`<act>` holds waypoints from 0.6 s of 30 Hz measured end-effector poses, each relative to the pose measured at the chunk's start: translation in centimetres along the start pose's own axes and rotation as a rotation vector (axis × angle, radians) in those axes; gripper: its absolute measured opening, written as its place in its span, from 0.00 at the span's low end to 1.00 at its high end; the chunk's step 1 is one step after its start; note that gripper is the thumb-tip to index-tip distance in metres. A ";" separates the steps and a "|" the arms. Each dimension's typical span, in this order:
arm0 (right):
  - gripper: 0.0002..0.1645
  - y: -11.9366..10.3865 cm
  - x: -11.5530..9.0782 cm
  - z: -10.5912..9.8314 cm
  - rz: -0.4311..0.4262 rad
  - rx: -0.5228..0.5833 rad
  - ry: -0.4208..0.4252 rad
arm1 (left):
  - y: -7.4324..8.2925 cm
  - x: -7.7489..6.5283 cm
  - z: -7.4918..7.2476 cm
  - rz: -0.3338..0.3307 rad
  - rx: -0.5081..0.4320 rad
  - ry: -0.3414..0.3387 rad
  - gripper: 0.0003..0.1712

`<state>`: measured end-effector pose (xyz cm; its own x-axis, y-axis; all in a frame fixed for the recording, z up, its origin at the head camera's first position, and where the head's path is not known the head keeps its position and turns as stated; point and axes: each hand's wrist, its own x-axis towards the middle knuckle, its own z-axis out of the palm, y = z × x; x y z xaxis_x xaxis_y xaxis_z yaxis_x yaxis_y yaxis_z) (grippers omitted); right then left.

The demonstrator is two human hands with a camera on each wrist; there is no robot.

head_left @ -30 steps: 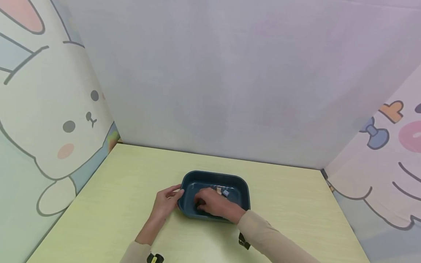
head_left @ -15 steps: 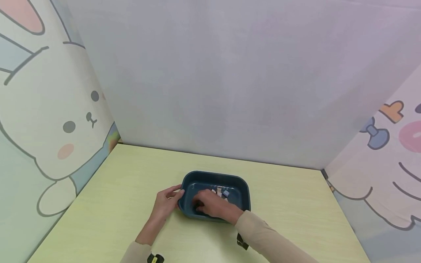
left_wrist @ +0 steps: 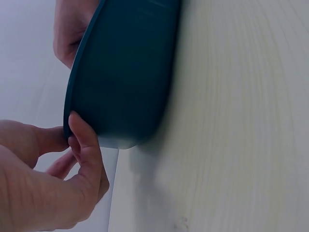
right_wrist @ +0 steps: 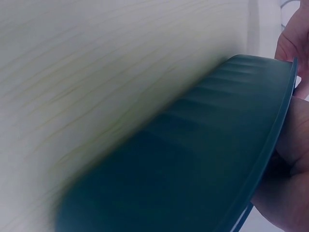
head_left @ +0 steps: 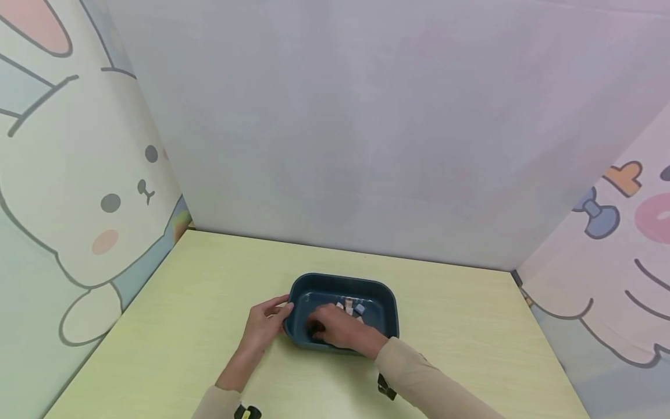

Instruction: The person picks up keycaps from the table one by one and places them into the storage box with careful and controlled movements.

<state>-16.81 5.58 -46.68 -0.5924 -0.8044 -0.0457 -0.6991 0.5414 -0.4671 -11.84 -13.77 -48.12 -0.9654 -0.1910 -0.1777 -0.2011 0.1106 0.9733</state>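
A dark teal rectangular tray (head_left: 384, 302) with rounded corners stands on the table. My left hand (head_left: 263, 323) pinches the tray's left rim, thumb on the inner side and fingers outside, as the left wrist view shows. Inside the tray, my right hand (head_left: 337, 327) reaches down near the left part of the floor with its fingers bent. The fingertips are in shadow, and whether they hold anything cannot be seen. Several small blocks lie in the tray behind and beside the right hand, among them a bluish block (head_left: 359, 309) and a pale block with a tan end (head_left: 349, 306).
The tray sits on a pale yellow wooden table (head_left: 460, 326). A plain light curtain (head_left: 356, 145) hangs along the table's far edge. Printed sheets with a cartoon rabbit (head_left: 78, 192) and other figures stand at the sides.
My right hand has shifted slightly left within the tray, and more of the small blocks show beside it. The left hand and the tray look unmoved.
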 end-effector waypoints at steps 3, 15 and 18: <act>0.10 0.1 -0.1 0.1 -0.004 -0.003 0.007 | 0.0 0.1 0.0 0.001 -0.006 -0.001 0.20; 0.11 0.3 -0.7 -0.1 0.008 -0.001 0.047 | 0.1 0.4 -0.2 0.003 -0.013 -0.005 0.18; 0.12 0.4 -1.0 -0.2 0.018 0.017 0.059 | 0.2 0.4 -0.3 -0.002 -0.011 -0.005 0.17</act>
<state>-16.56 6.61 -46.62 -0.6278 -0.7784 -0.0026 -0.6813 0.5511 -0.4818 -12.26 -14.08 -47.95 -0.9659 -0.1860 -0.1802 -0.2010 0.0999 0.9745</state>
